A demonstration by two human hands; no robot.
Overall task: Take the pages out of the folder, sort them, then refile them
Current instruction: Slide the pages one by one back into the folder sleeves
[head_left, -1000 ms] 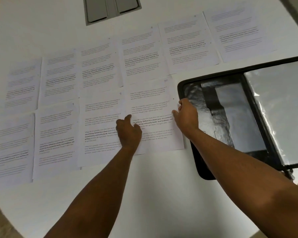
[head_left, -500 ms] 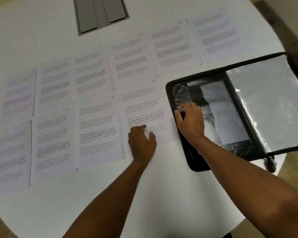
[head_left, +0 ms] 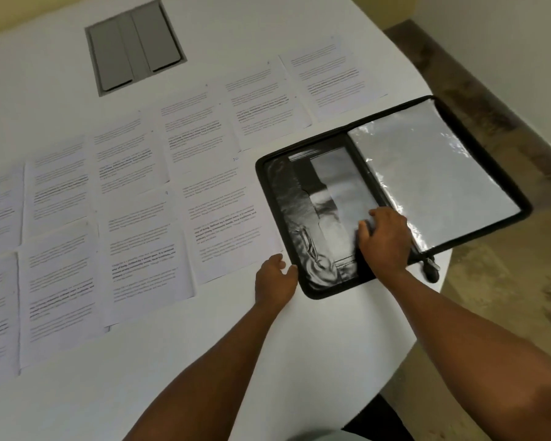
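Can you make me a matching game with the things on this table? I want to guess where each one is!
Things:
1. folder
2. printed pages
3. grey hatch
4. left hand

Places:
A. laid out in rows across the table
B. lying open, right hand on it
C. set into the tabletop at the far side
D. at the folder's near left corner

Pairs: 1-B, 2-A, 3-C, 4-D

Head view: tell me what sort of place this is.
Probably an office or meeting room: a round white table with a built-in grey cable hatch, printed pages spread out, and an open black folder.
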